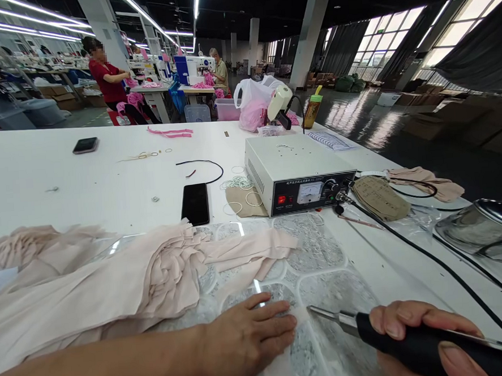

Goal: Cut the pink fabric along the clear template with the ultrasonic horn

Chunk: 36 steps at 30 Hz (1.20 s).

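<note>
My left hand [254, 338] lies flat with its fingers stretched out, palm down, pressing a thin pale pink fabric strip [300, 315] against the marbled clear mat [338, 296]. My right hand [430, 336] is closed around the black handle of a corded ultrasonic hand tool [407, 343]. Its pointed metal tip is at the strip's right edge, just beyond my left fingertips; whether it touches the cloth I cannot tell. A heap of pale pink fabric pieces [112, 281] spreads over the left of the mat, with a few loose strips [254, 247] reaching right.
Behind the mat stand a white generator box [302, 156] and a black phone [195, 204]. A black cable [434, 267] crosses the right side near a shiny metal container [485, 227]. Scissors [141, 156] lie farther back. Two people sit at machines beyond the table.
</note>
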Each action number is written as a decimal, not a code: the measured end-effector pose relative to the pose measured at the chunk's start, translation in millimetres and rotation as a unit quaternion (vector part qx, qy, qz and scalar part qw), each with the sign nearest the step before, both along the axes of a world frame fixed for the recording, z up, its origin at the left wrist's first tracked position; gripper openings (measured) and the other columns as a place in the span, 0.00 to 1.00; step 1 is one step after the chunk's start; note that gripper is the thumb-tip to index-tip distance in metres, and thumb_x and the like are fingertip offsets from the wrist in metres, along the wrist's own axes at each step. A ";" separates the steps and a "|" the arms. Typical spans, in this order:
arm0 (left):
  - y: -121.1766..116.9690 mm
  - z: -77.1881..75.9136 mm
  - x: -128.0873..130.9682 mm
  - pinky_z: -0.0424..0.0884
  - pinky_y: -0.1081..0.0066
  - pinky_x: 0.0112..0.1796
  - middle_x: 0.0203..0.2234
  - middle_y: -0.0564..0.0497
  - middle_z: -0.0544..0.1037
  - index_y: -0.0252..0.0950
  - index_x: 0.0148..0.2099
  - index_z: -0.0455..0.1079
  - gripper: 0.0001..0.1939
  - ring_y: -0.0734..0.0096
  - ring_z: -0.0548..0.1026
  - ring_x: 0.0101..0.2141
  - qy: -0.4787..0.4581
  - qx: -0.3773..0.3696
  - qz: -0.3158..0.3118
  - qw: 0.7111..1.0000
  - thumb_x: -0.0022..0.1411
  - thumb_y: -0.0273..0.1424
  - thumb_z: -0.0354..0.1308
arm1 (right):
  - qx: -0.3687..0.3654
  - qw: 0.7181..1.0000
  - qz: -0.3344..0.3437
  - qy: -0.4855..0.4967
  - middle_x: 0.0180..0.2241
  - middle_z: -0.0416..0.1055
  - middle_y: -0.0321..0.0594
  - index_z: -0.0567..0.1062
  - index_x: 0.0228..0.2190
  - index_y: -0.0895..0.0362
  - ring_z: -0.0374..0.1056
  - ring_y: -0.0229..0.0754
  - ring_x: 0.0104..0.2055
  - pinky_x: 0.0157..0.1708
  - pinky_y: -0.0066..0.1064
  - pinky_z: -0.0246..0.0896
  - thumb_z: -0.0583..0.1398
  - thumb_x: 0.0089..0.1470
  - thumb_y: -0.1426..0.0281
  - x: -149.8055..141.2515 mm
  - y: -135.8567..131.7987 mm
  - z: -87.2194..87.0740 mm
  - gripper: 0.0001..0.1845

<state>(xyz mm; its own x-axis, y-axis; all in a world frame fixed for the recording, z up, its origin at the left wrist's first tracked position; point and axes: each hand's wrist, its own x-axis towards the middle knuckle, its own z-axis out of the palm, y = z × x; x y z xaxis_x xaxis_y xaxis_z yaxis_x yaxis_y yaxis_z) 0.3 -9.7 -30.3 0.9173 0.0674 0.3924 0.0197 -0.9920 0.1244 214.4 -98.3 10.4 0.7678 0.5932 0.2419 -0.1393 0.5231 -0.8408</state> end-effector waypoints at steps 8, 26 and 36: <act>-1.8 -3.0 1.1 0.56 0.62 0.60 0.53 0.49 0.74 0.29 0.51 0.70 0.13 0.62 0.67 0.57 -0.024 0.002 0.003 1.000 0.73 0.27 0.46 | 0.017 0.997 0.060 -0.035 0.24 0.63 0.33 0.70 0.29 0.53 0.59 0.35 0.21 0.18 0.31 0.60 0.60 0.48 0.65 -11.7 4.3 2.4 0.05; -1.6 2.4 0.3 0.58 0.61 0.59 0.52 0.45 0.75 0.29 0.52 0.70 0.13 0.62 0.68 0.57 -0.005 -0.001 -0.003 1.000 0.72 0.26 0.48 | -0.012 0.998 0.041 -0.047 0.24 0.60 0.33 0.68 0.28 0.54 0.58 0.35 0.21 0.17 0.31 0.59 0.61 0.47 0.60 -8.4 -7.3 5.9 0.11; -2.7 0.2 0.6 0.58 0.61 0.60 0.53 0.46 0.74 0.29 0.54 0.69 0.14 0.62 0.67 0.57 -0.001 -0.005 0.001 1.000 0.73 0.26 0.46 | 0.007 0.997 0.066 -0.038 0.22 0.62 0.35 0.71 0.27 0.54 0.58 0.36 0.19 0.17 0.31 0.60 0.58 0.48 0.66 -11.0 -4.8 4.3 0.05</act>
<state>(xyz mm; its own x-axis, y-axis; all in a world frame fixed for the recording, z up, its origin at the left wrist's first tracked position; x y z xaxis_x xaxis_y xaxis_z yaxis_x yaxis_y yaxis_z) 0.9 -12.5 -30.1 0.9161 0.0726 0.3944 0.0205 -0.9907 0.1349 203.5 -103.1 14.8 0.6621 0.6845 0.3052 -0.1453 0.5167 -0.8437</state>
